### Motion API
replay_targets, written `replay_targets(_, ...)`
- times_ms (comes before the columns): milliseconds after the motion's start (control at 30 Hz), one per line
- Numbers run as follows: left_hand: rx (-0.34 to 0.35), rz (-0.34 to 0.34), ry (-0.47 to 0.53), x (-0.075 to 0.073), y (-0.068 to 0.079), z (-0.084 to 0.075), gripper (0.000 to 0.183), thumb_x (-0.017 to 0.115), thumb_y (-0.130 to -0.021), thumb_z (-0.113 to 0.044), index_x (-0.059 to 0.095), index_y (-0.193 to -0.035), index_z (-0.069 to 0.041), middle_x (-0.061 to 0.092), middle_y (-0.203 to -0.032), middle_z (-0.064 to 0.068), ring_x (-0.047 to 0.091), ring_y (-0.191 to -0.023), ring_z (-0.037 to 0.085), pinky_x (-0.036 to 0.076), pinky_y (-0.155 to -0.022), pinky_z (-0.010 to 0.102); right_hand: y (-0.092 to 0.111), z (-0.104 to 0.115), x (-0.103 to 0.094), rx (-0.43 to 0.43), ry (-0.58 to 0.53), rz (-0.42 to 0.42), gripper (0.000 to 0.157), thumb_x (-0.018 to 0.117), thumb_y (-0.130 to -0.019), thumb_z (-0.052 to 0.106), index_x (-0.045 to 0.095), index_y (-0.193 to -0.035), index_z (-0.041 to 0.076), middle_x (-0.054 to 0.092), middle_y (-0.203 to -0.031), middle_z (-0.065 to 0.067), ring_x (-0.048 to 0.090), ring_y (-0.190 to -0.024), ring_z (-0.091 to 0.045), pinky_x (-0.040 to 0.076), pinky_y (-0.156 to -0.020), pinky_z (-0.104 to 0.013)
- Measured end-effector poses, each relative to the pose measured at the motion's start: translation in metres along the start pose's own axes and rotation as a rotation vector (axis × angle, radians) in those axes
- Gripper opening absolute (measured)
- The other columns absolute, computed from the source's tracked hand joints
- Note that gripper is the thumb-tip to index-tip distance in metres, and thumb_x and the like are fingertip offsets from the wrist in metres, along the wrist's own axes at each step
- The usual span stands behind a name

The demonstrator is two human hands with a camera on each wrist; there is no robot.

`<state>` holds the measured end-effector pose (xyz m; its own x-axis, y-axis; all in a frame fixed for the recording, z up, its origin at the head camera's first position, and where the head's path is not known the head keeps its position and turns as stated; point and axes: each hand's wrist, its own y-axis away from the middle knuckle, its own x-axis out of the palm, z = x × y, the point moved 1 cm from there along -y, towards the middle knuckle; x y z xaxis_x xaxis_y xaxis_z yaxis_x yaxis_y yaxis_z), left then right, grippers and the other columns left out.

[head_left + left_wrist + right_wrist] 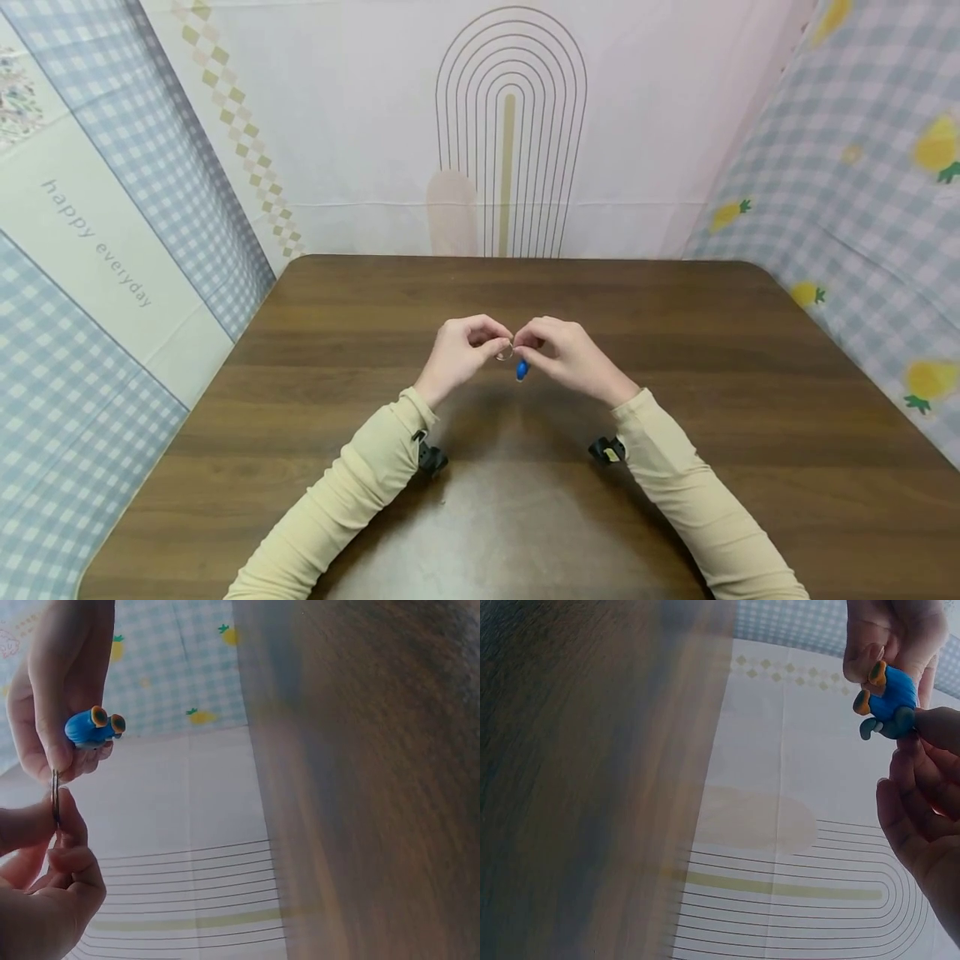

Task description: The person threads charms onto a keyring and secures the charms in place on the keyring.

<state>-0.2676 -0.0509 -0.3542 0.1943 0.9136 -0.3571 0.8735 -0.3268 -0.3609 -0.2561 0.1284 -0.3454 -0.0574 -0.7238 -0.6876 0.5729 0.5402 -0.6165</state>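
Above the middle of the table, both hands meet at a thin metal key ring [505, 356]. My left hand [459, 354] pinches the ring between thumb and fingertips. From the other side, the thumb and fingers of my right hand [566, 354] pinch the ring's edge, seen edge-on in the left wrist view. A small blue figure charm [522, 370] hangs just under the right fingertips. Its two feet have orange rims and dark soles, plain in the left wrist view; in the right wrist view the charm [892, 701] also shows grey-green parts beside the right thumb.
The brown wooden table [337, 308] spreads out under both forearms. A white patterned cloth [360, 125] hangs behind its far edge, with checked cloths on either side. Each sleeved wrist carries a small black camera [431, 458].
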Motion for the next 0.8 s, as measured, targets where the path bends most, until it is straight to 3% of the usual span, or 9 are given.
replay_targets(200,-0.087,0.067,0.136,-0.001,-0.001,-0.002,0.019,0.067,-0.079,-0.012,0.065,-0.095,-0.002,0.066,-0.089,0.019,0.063,-0.072,0.016,0.052,-0.069,0.027,0.001,-0.002,-0.004,0.01,0.042,-0.052,0.005,0.065,-0.081,0.009,0.062,-0.085,0.009,0.061,-0.075,0.003,0.053,-0.07,-0.004,0.047,-0.063,-0.022)
replay_targets(333,-0.133,0.048,0.166,-0.004,0.002,-0.015,0.021,0.065,-0.08,-0.009,0.064,-0.098,0.003,0.065,-0.093,0.023,0.066,-0.078,0.024,0.052,-0.069,0.024,0.0,-0.003,-0.006,0.005,0.045,-0.075,0.005,0.065,-0.08,0.009,0.062,-0.084,0.009,0.059,-0.073,0.003,0.051,-0.069,-0.004,0.044,-0.062,-0.018)
replay_targets(533,-0.093,0.012,0.119,-0.005,0.007,-0.028,0.017,0.062,-0.082,-0.005,0.065,-0.094,0.006,0.066,-0.088,0.025,0.063,-0.081,0.037,0.051,-0.065,0.024,-0.001,-0.004,-0.005,-0.001,0.039,-0.075,0.006,0.066,-0.079,0.009,0.062,-0.084,0.009,0.059,-0.073,0.004,0.051,-0.069,-0.003,0.045,-0.062,-0.02)
replay_targets(700,-0.061,0.038,0.079,-0.003,0.007,-0.027,0.014,0.062,-0.081,-0.003,0.065,-0.091,0.006,0.066,-0.085,0.024,0.063,-0.077,0.035,0.053,-0.068,0.033,-0.001,-0.004,-0.003,-0.014,0.021,-0.075,0.009,0.067,-0.077,0.006,0.062,-0.084,0.008,0.061,-0.074,0.003,0.054,-0.069,-0.006,0.048,-0.063,-0.025)
replay_targets(800,-0.059,0.052,0.066,-0.002,0.006,-0.026,0.014,0.062,-0.082,-0.003,0.065,-0.092,0.006,0.066,-0.085,0.023,0.064,-0.077,0.031,0.053,-0.068,0.032,0.0,-0.003,-0.003,-0.012,0.028,-0.074,0.009,0.067,-0.077,0.006,0.062,-0.085,0.008,0.061,-0.075,0.003,0.054,-0.07,-0.006,0.048,-0.063,-0.024)
